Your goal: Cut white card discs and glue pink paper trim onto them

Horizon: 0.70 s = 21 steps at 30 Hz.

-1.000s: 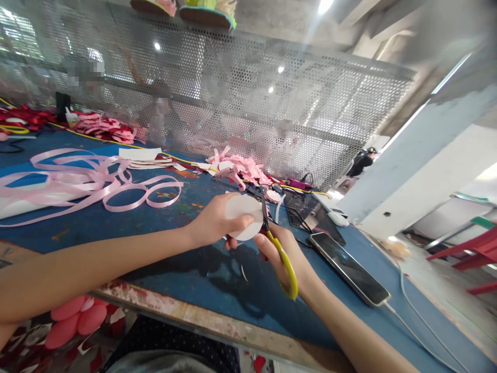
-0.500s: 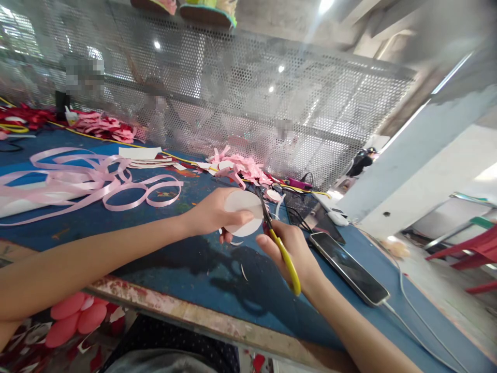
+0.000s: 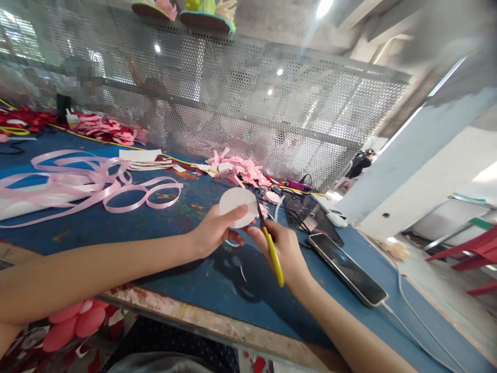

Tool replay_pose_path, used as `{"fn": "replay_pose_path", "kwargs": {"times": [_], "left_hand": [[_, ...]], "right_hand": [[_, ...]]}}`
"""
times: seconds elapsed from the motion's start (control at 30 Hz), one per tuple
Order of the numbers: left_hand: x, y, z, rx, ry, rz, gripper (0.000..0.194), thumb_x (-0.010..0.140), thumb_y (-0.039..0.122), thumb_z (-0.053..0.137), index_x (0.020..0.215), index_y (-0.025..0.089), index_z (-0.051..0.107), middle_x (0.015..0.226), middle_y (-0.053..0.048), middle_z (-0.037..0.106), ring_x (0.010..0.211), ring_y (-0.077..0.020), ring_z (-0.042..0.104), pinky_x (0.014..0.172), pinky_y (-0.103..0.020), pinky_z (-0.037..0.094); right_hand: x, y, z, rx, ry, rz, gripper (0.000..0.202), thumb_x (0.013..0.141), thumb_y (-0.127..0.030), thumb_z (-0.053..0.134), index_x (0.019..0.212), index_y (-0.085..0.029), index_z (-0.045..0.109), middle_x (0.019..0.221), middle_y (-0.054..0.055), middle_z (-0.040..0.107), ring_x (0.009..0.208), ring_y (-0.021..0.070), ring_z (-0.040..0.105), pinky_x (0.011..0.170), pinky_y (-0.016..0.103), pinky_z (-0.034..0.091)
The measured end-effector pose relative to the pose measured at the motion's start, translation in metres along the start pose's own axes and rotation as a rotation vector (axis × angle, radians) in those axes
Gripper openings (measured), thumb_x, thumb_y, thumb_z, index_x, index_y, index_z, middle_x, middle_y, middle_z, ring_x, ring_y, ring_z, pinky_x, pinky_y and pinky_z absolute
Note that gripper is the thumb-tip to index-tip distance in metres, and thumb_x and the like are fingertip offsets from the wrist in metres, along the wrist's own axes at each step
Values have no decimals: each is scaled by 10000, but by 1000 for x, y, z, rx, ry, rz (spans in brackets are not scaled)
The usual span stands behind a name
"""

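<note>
Pinched in my left hand (image 3: 217, 228) is a round white paper disc (image 3: 236, 199), its thumb lying across the face. My right hand (image 3: 281, 246) grips yellow-handled scissors (image 3: 274, 254), whose dark blades rest along the disc's right edge. Both hands are held above the blue table (image 3: 186, 280), fingertips close together below the disc. A thin white paper sliver (image 3: 243, 273) lies under them, and another curved paper strip shows just beneath the left fingers. Whether the blades are apart or closed I cannot tell.
Loops of pink ribbon (image 3: 89, 181) spread on the left, beside stacked white paper (image 3: 140, 155). A pink ribbon pile (image 3: 244, 168) sits behind the hands. On the right lie a phone (image 3: 349, 269) with its cable and a dark tablet (image 3: 314, 217). A perforated metal screen (image 3: 233, 88) stands behind.
The disc has shifted slightly left and up, turned in my left hand, whose wrist sits lower. My right hand and the scissors have moved a little left, the handles now steeper.
</note>
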<state>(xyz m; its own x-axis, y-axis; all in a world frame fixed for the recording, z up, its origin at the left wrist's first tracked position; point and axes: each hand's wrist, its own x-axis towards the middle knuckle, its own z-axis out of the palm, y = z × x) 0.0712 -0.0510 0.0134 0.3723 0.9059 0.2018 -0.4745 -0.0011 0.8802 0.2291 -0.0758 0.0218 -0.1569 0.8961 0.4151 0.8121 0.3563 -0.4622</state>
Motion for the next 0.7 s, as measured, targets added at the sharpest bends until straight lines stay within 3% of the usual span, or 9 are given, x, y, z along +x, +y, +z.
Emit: {"fn": "replay_pose_path", "kwargs": {"times": [0.07, 0.2, 0.37, 0.7], "left_hand": [[-4, -1, 4, 129, 53, 61, 311, 734, 419, 641, 780, 114, 604, 596, -2, 594, 489, -94, 556, 411, -184, 473], [-7, -1, 4, 303, 29, 115, 244, 766, 356, 618, 741, 115, 595, 498, 29, 556, 400, -82, 532, 401, -182, 471], [-8, -3, 4, 307, 24, 116, 218, 769, 343, 609, 779, 126, 599, 528, 32, 583, 399, -91, 555, 386, -184, 475], [-9, 8, 9, 295, 9, 83, 250, 734, 351, 636, 652, 122, 577, 436, 39, 548, 354, -75, 528, 357, -152, 443]], "right_hand": [[-1, -1, 0, -23, -40, -36, 540, 764, -703, 372, 554, -206, 348, 453, -49, 332, 448, 90, 279, 438, 228, 215], [-2, -4, -3, -1, -87, -89, 523, 774, -693, 364, 580, -207, 362, 483, -37, 383, 454, 96, 311, 447, 232, 240], [-4, -2, -1, 109, -151, -107, 569, 803, -706, 279, 632, -187, 440, 513, -7, 459, 469, 111, 371, 462, 241, 272], [-5, -3, -6, 30, -85, -122, 655, 748, -793, 216, 588, -187, 408, 490, -31, 373, 460, 93, 297, 448, 242, 215]]}}
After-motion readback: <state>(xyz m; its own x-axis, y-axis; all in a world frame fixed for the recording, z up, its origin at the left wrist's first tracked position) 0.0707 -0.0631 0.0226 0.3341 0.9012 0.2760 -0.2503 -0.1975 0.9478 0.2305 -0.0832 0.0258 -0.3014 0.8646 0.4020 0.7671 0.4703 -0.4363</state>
